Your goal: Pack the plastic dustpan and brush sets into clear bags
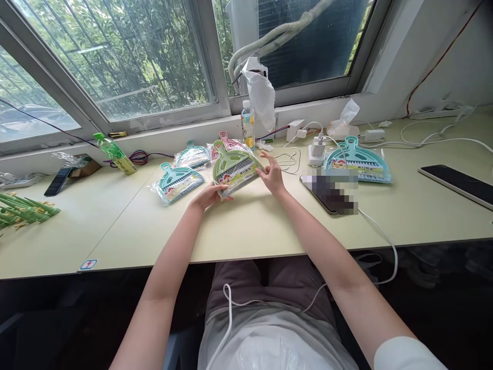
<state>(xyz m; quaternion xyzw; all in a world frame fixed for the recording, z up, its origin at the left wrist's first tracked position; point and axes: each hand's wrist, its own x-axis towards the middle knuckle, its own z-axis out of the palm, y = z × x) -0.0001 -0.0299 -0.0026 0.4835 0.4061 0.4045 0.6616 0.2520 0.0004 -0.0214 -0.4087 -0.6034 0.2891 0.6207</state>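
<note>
At the far left of the desk (154,239), a bundle of green stalks (29,211) lies near the edge, and a dark slim device (57,181) leans beside a small brown box (88,168). Next to the right, a green-labelled bottle (115,154) lies tilted by a coil of dark red and blue cable (139,158). Then come a front teal dustpan set (181,186) in clear wrap, a rear teal dustpan set (191,155) just behind it, and a pink dustpan set (232,144) partly hidden. The left hand (211,195) grips the lower left corner of a green dustpan set (238,172), which is raised at a slant above the desk in front of the pink one, its handle toward the window. Behind stands an upright clear bottle (247,126). The right hand (271,173) pinches the green set's right end, one finger lifted off it. Further right are a phone (313,189), its screen partly blurred out, a white power adapter (316,154) with cables, and a large teal dustpan set (358,163) lying before a tissue pack (344,126). A dark tablet-like device (458,182) lies at the right edge.
</note>
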